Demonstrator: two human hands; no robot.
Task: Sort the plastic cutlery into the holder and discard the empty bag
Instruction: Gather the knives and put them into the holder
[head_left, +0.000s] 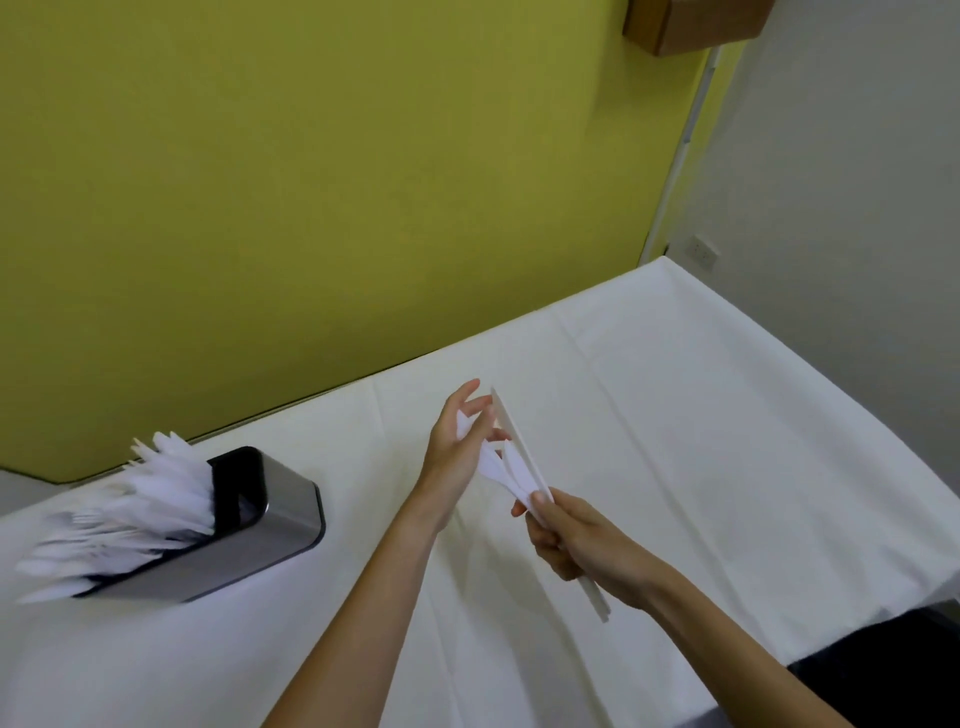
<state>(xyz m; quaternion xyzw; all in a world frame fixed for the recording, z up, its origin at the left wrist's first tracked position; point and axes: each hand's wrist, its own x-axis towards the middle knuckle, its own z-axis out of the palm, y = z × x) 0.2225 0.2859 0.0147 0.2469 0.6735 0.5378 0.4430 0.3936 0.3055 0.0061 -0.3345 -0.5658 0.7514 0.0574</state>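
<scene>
Both hands meet in the air above the table, working on one handful of cutlery.

At the far left stands the dark, brushed-metal rectangular holder (280, 514), tilted in the wide-angle view. Its left compartments bristle with white plastic forks and knives (156, 493), while the end compartment (236, 493) nearest the hands looks dark and unfilled.

The left hand (457, 441) has its fingers spread and nearly straight, their tips among the splayed ends. I cannot tell whether it already pinches one piece.

The bundle of white plastic cutlery (519, 467) fans out at the top, where shorter curved pieces peel away from one long straight piece. The right hand (587, 545) grips it low on the handles with curled fingers, thumb pressed on top.

Below lies the creased white tablecloth (675, 415). No bag is in view.

The step in hand seems to be separating one kind from the rest. To do it well, the right hand's grip likely needs to ease just enough for the chosen pieces to slide free without the others dropping. The left hand should take like pieces together, near their heads, and draw them along the handles, not sideways. They then go handle-down into the matching compartment, so the heads all point one way.
</scene>
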